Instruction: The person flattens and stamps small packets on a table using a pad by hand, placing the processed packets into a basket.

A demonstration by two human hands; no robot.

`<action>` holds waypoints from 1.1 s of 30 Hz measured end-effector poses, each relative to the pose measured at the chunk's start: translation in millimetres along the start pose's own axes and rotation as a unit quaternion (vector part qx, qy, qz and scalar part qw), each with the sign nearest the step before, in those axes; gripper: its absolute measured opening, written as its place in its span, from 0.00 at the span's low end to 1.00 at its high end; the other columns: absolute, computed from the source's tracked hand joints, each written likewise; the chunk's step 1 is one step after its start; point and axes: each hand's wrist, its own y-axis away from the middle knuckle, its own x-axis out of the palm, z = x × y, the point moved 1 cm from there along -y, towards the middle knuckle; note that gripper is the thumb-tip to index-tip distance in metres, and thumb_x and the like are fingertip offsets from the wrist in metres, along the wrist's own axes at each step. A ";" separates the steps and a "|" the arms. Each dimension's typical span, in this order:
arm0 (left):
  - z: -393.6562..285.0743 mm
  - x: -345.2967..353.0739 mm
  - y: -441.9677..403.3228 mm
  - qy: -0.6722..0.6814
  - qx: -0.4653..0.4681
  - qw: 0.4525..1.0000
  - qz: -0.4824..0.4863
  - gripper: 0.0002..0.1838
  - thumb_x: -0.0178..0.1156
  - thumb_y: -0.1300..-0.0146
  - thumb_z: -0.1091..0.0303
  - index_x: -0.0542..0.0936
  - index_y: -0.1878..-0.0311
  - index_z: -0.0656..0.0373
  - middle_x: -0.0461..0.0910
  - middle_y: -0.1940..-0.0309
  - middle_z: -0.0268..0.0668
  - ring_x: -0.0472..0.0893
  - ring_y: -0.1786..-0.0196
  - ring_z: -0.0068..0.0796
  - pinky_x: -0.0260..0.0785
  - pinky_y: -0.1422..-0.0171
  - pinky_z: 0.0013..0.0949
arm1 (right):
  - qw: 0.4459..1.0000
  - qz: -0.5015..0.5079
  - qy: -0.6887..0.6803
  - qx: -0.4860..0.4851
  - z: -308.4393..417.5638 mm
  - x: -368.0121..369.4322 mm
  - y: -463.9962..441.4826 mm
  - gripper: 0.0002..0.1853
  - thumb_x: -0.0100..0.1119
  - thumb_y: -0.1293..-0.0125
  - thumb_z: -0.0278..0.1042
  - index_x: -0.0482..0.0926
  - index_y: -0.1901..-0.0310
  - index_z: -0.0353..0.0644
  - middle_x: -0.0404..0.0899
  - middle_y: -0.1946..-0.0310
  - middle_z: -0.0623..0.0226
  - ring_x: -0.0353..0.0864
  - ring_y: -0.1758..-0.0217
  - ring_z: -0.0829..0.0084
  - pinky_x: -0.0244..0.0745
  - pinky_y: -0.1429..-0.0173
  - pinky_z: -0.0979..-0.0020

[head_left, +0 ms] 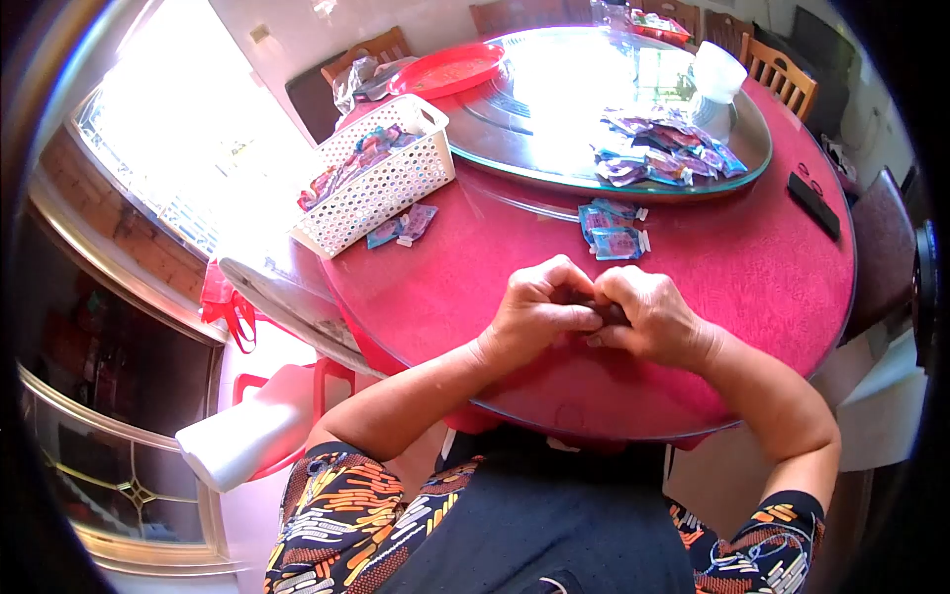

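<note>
The left hand and right hand met at the fingers above the red round table. Small blue-purple packets lay just beyond. A perforated white basket held colourful wrappers.

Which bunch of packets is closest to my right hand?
The small bunch on the red tabletop just beyond your right hand. Farther off are the heap in the white basket, the few packets beside it, and the pile on the glass turntable.
</note>
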 end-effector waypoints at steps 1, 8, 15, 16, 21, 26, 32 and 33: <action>3.8 -1.5 -1.0 0.024 0.006 1.000 -0.001 0.14 0.74 0.34 0.81 0.83 0.48 0.66 0.90 0.54 0.41 0.89 0.52 0.25 0.84 0.49 0.28 | 1.000 -0.015 -0.009 -0.012 -3.3 0.6 -1.3 0.24 0.84 0.44 0.40 0.76 0.54 0.44 0.81 0.63 0.59 0.85 0.57 0.51 0.80 0.53 0.51; -6.4 -2.9 -7.8 -0.368 0.149 0.914 -0.090 0.16 0.77 0.33 0.73 0.90 0.44 0.61 0.86 0.45 0.39 0.85 0.44 0.29 0.82 0.48 0.31 | 0.992 -0.013 -0.116 0.054 -41.8 -30.4 5.6 0.15 0.80 0.43 0.27 0.88 0.54 0.45 0.88 0.58 0.64 0.89 0.51 0.59 0.84 0.43 0.61; -6.0 15.0 -33.2 -0.619 0.204 0.758 0.029 0.21 0.72 0.31 0.67 0.86 0.35 0.56 0.83 0.37 0.39 0.75 0.30 0.47 0.74 0.30 0.50 | 0.976 0.009 -0.088 0.201 -85.5 -79.2 16.6 0.20 0.78 0.48 0.23 0.91 0.50 0.41 0.89 0.54 0.60 0.88 0.51 0.64 0.84 0.41 0.65; -3.6 18.7 -37.7 -0.653 0.194 0.731 0.027 0.22 0.71 0.30 0.65 0.85 0.34 0.56 0.81 0.34 0.39 0.73 0.28 0.48 0.72 0.29 0.52 | 0.972 0.018 -0.095 0.214 -85.8 -79.3 16.9 0.21 0.78 0.48 0.23 0.91 0.50 0.40 0.89 0.54 0.60 0.88 0.51 0.63 0.84 0.41 0.64; 5.7 22.1 -47.9 -0.730 0.144 0.665 0.061 0.26 0.67 0.26 0.57 0.82 0.30 0.57 0.76 0.26 0.41 0.67 0.23 0.52 0.67 0.27 0.60 | 0.978 0.042 -0.069 0.195 -82.5 -86.2 20.8 0.24 0.77 0.51 0.21 0.92 0.48 0.40 0.89 0.55 0.60 0.87 0.50 0.63 0.84 0.41 0.64; -3.6 21.0 -4.0 -0.668 0.156 0.719 0.114 0.26 0.72 0.32 0.63 0.83 0.32 0.56 0.79 0.29 0.39 0.74 0.29 0.47 0.69 0.30 0.52 | 0.984 -0.006 -0.090 0.153 -89.0 -76.7 22.0 0.21 0.76 0.50 0.17 0.92 0.51 0.40 0.87 0.60 0.62 0.87 0.53 0.64 0.84 0.45 0.64; -9.7 22.2 34.8 -0.651 0.175 0.736 0.057 0.27 0.73 0.32 0.63 0.83 0.32 0.58 0.79 0.32 0.45 0.75 0.30 0.49 0.68 0.31 0.52 | 0.991 -0.031 -0.128 0.003 -33.7 -36.0 6.1 0.17 0.78 0.46 0.20 0.91 0.53 0.42 0.86 0.59 0.64 0.87 0.54 0.65 0.82 0.47 0.63; -7.9 23.3 35.8 -0.667 0.175 0.722 0.054 0.26 0.72 0.32 0.62 0.83 0.32 0.58 0.79 0.32 0.45 0.75 0.30 0.50 0.68 0.31 0.53 | 0.991 0.002 -0.135 -0.021 -33.5 -24.5 4.2 0.18 0.78 0.46 0.20 0.92 0.53 0.45 0.84 0.59 0.63 0.87 0.53 0.62 0.82 0.46 0.63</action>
